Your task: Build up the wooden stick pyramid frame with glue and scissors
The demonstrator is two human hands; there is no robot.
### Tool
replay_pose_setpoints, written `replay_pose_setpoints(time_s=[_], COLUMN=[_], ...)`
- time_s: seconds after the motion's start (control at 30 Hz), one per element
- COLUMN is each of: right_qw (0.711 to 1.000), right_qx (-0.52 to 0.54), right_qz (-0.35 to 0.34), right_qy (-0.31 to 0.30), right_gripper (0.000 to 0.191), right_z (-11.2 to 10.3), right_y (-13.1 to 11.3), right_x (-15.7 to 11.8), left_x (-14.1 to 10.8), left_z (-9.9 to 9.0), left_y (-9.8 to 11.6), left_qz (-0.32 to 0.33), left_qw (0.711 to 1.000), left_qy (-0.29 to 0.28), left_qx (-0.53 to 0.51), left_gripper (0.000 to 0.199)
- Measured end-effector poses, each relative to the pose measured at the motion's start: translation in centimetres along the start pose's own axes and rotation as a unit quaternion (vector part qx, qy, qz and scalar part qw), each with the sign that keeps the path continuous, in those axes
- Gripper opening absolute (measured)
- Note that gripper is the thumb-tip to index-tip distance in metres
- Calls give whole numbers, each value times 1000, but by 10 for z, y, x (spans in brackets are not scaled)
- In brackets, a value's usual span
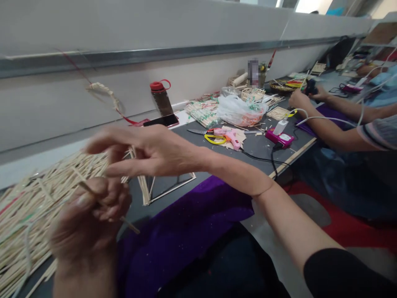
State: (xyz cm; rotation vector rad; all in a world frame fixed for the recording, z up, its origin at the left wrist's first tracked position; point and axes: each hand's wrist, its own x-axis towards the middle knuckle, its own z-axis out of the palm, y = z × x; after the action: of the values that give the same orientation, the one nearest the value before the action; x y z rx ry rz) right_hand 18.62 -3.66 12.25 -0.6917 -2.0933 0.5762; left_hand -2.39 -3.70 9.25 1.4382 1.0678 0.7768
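My left grip (94, 211) closed around one stick (131, 226), my right grip (147, 150) parted (blurred), stick pile (34, 207) alongside, scissors (214, 142), glue gun (231, 136), grey counter (258, 145), wall (149, 29)

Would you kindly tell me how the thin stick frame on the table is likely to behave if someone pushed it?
The stick frame is probably light for its size, being mostly open space between slender pieces. It may be fragile, since those thin pieces meet in narrow corners. With its straight sides, it would probably slide rather than roll.
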Motion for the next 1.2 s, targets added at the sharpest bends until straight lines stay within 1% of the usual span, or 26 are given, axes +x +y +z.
replay_pose_setpoints(time_s=[0.03, 0.07, 0.1, 0.13, 0.17, 0.2, 0.23, 0.3, 0.37, 0.47, 0.57, 0.6, 0.67, 0.77, 0.87, 0.97, 1.1, 1.2], right_qw=[1000, 999, 994, 980, 950, 904, 876, 837, 808, 768, 718, 703, 680, 665, 660, 662, 657, 657], right_qx=[-1, -38, -96, -160, -238, -322, -358, -400, -424, -456, -485, -490, -491, -477, -464, -462, -465, -464], right_qz=[-20, 3, 55, 121, 202, 282, 323, 374, 408, 444, 490, 507, 536, 570, 585, 581, 575, 573], right_qy=[-22, -18, -6, -16, -16, -11, 0, 20, 36, 66, 95, 98, 91, 76, 79, 102, 145, 156], right_gripper=[28, 26, 23, 23, 23, 24, 25, 31, 33, 35, 40, 41, 41, 44, 45, 46, 58, 59], right_z=[-6, -12, -16, -20, -23, -26, -29, -35, -42, -56, -71, -77, -85, -92, -92, -90, -93, -96], right_y=[12, 24, 37, 50, 61, 72, 82, 97, 104, 106, 104, 105, 109, 119, 128, 133, 135, 137], right_x=[-11, -24, -37, -50, -62, -73, -83, -97, -106, -120, -138, -143, -152, -159, -163, -167, -171, -170], left_x=[-5, -7, -8, -7, -4, -2, 0, 3, 4, 5, 6, 6, 6, 3, 0, -4, -7, -8], left_z=[0, 1, 3, 6, 9, 12, 14, 16, 15, 8, 0, -2, -6, -7, -6, -6, -7, -7], left_y=[-6, -12, -16, -20, -23, -26, -28, -32, -37, -43, -44, -44, -43, -42, -43, -41, -37, -36], left_qz=[26, 56, 75, 93, 111, 121, 129, 136, 146, 152, 161, 168, 183, 205, 222, 236, 270, 282], left_qw=[997, 985, 972, 960, 948, 939, 932, 925, 919, 909, 895, 890, 882, 878, 877, 879, 881, 882], left_qy=[-3, -7, 1, 6, 10, 11, 6, -11, -25, -19, -9, -10, -13, -10, -8, -4, 9, 17], left_qx=[-77, -166, -222, -264, -298, -321, -338, -354, -364, -387, -416, -424, -433, -433, -425, -415, -389, -377], left_gripper=[22, 23, 24, 27, 32, 34, 34, 32, 32, 34, 37, 38, 38, 31, 27, 25, 21, 22])
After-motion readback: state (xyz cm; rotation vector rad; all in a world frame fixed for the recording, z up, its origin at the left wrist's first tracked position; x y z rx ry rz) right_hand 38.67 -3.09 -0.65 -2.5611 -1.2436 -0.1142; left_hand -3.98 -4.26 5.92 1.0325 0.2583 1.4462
